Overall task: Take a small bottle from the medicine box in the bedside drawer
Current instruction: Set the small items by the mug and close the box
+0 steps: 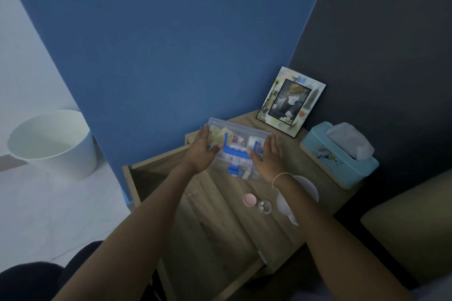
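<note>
A clear plastic medicine box (238,138) with a blue handle and blue latch is held between both hands above the wooden bedside table (234,232). My left hand (203,151) grips its left side, and my right hand (267,157) grips its right side. Packets and small items show through the lid, but I cannot make out a bottle inside. The drawer (137,178) stands pulled out to the left, below the box.
A picture frame (291,101) leans at the back corner. A light blue tissue box (338,154) sits to the right. A pink round lid (250,200), a small clear jar (265,206) and a white lamp-like object (310,190) lie on the tabletop. A white bin (52,144) stands on the floor at left.
</note>
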